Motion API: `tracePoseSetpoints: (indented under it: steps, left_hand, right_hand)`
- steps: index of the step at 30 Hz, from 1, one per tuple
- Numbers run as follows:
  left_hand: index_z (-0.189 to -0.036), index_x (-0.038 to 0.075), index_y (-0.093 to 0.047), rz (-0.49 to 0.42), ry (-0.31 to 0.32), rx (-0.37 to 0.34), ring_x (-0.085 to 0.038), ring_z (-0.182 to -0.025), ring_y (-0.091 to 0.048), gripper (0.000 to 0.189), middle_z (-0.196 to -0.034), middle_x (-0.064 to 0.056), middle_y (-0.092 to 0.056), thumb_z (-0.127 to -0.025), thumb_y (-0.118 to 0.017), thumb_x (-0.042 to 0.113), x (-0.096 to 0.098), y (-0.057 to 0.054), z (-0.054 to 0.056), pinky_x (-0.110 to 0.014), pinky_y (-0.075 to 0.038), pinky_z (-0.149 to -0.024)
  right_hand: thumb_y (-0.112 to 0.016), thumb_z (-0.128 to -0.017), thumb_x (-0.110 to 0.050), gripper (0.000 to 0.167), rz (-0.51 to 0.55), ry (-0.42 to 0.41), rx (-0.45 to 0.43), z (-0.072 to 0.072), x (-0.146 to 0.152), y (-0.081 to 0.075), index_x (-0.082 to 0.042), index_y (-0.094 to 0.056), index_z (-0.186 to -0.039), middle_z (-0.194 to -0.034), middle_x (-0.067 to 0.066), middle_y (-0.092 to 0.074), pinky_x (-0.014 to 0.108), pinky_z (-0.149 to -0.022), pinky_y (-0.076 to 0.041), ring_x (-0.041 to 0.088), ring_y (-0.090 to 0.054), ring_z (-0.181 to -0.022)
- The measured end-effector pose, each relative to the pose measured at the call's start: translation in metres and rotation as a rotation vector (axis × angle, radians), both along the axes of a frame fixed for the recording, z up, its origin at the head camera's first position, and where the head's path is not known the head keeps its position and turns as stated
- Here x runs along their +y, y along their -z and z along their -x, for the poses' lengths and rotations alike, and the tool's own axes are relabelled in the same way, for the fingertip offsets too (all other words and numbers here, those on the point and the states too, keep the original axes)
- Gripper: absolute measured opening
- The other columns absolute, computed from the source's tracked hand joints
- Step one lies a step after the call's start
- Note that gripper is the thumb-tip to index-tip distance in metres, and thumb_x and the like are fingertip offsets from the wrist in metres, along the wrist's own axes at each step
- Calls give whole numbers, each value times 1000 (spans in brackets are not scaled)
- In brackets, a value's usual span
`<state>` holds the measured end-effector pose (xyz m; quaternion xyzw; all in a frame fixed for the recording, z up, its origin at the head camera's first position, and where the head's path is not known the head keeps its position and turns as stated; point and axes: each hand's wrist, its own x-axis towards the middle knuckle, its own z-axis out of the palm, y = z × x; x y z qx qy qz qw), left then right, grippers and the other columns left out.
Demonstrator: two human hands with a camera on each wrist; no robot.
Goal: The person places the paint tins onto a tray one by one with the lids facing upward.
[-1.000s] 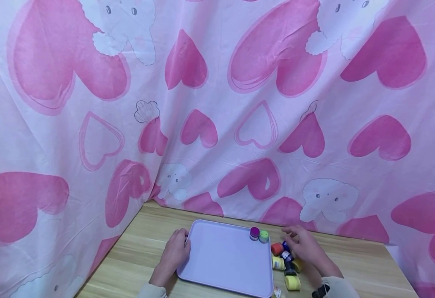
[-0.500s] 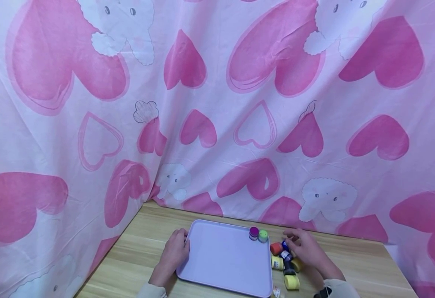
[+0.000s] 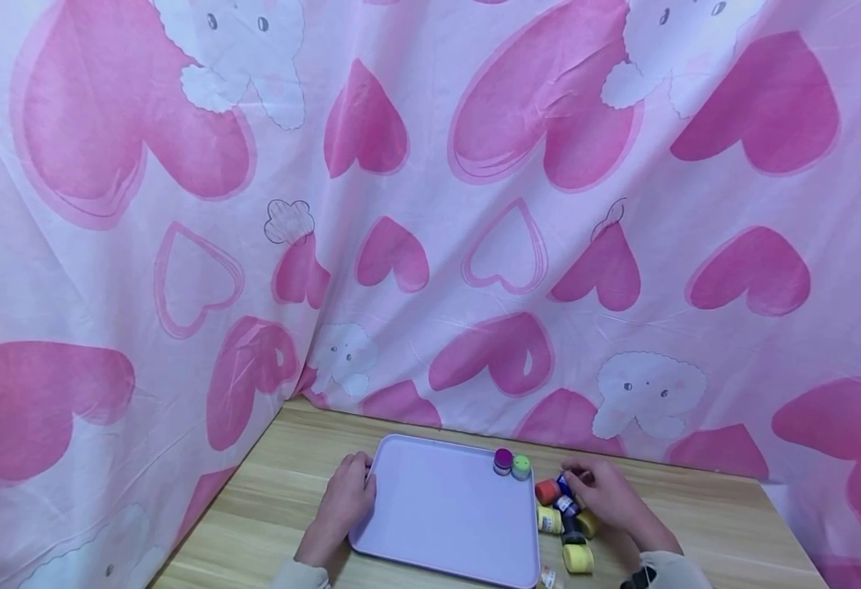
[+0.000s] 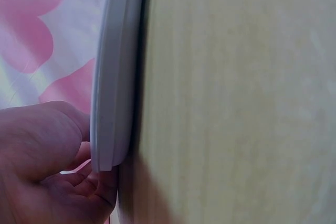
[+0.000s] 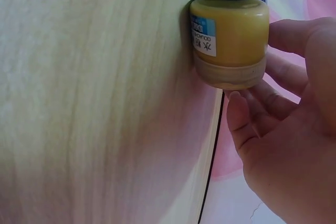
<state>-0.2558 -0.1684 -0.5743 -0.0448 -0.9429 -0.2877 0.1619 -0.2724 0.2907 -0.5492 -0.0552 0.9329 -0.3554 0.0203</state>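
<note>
A flat lilac tray [image 3: 445, 507] lies on the wooden table. My left hand [image 3: 346, 495] grips its left edge, with fingers curled beneath the rim in the left wrist view. Beyond the tray's right side, my right hand [image 3: 607, 491] pinches a small blue paint jar [image 3: 564, 483]; its contact is partly hidden in the right wrist view. There a yellow paint jar [image 5: 231, 35] covers the fingertips. A purple-lidded jar [image 3: 502, 461] and a green-lidded jar [image 3: 521, 467] stand in the tray's far right corner.
Beside the tray's right edge lie a red jar [image 3: 547, 492], a labelled yellow jar [image 3: 549, 519], a black-lidded jar [image 3: 573, 530] and another yellow jar [image 3: 579, 559]. A pale jar [image 3: 549, 577] sits near the front. A pink heart-patterned curtain [image 3: 401, 245] hangs behind the table.
My right hand has lowered slightly, and its spread fingers have closed onto the blue jar. The left hand and the tray stay in place.
</note>
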Motion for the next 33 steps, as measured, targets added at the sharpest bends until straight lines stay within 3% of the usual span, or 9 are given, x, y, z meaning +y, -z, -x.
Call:
tracePoseSetpoints:
  steps: [7,15,22,33]
  left_hand:
    - [-105,0,-68,-4,0,-16,-31,-92,-71,15,-99,-14,-68,-93,-75,1,0,-2,1,-49,-61,-85]
    - [-105,1,-68,-8,-11,-19,-30,-92,-71,14,-100,-13,-67,-94,-75,3,1,-1,0,-49,-61,-86]
    - [-105,0,-67,-9,-1,-4,-30,-91,-71,15,-99,-13,-67,-92,-76,1,1,-1,0,-49,-61,-84]
    - [-105,0,-68,-3,-6,-9,-28,-90,-70,15,-99,-12,-67,-93,-76,2,0,-1,0,-48,-61,-83]
  right_hand:
    - [-68,-106,-21,27,-5,-13,-20,0,2,3,-9,-76,-129,-117,5,-78,37,-84,-60,16,-69,-100]
    - [-65,-108,-20,25,4,1,-50,2,-1,3,-15,-76,-130,-128,8,-76,47,-92,-61,20,-71,-108]
    - [-64,-108,-18,21,20,19,-64,3,-3,5,-15,-76,-125,-119,4,-76,41,-86,-60,17,-69,-102]
    - [-64,-108,-18,22,37,39,-49,3,-4,5,-14,-74,-127,-123,5,-75,45,-92,-61,21,-70,-109]
